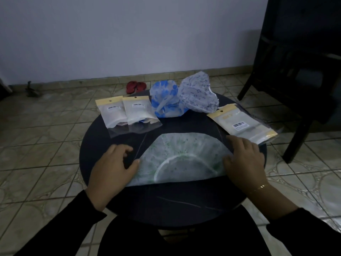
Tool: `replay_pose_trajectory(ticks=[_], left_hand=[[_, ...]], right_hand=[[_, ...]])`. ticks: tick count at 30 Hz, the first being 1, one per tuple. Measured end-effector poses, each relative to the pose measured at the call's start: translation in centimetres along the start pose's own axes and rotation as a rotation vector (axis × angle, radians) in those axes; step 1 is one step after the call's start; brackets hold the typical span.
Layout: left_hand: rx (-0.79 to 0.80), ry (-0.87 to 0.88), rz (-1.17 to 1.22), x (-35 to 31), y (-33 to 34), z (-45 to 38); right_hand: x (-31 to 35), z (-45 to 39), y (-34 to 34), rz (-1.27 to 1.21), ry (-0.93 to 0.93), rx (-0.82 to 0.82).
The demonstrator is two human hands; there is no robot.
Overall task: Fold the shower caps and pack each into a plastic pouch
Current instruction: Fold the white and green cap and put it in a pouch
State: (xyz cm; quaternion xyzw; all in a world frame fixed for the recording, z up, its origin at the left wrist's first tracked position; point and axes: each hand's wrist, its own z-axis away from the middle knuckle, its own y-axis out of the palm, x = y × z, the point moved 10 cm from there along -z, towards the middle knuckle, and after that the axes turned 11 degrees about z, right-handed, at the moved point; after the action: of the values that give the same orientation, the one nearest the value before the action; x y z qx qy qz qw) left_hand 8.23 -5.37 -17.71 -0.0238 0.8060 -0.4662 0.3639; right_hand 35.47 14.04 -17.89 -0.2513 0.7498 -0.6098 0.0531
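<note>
The shower cap lying flat is white with a faint green print. Behind it, one cap is white with blue blotches, another white with small grey-blue marks. The pouches have yellow header strips. The round table is black; the slippers are red.

Thin translucent plastic cap — smooth dark glossy table.

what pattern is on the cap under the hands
White with a faint green leafy print, on the cap; head view, the only one.
</note>
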Motion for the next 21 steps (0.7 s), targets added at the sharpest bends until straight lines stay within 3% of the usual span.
replay_pose_trajectory(ticks=[3,6,9,11,14,21], left_hand=[[-0.057,0.353,0.022,-5.9,-0.6,-0.6],[0.189,0.528,-0.053,-10.3,3.0,-1.0],[0.556,0.44,-0.187,-9.6,8.9,-0.7],[0.684,0.389,-0.252,-7.9,11.3,0.0],[0.75,0.357,-0.257,-6.5,12.7,0.6],[0.755,0.33,-0.258,-6.2,13.0,0.8]], right_hand=[[3.7,-0.3,-1.8,0.027,-0.185,-0.082],[7.5,-0.7,-1.5,0.071,-0.358,-0.041],[8.5,-0.7,2.0,0.185,-0.415,0.173],[7.6,-0.1,4.4,0.22,-0.401,0.322],[6.4,1.1,6.4,0.247,-0.401,0.463],[6.3,1.2,7.0,0.266,-0.397,0.481]])
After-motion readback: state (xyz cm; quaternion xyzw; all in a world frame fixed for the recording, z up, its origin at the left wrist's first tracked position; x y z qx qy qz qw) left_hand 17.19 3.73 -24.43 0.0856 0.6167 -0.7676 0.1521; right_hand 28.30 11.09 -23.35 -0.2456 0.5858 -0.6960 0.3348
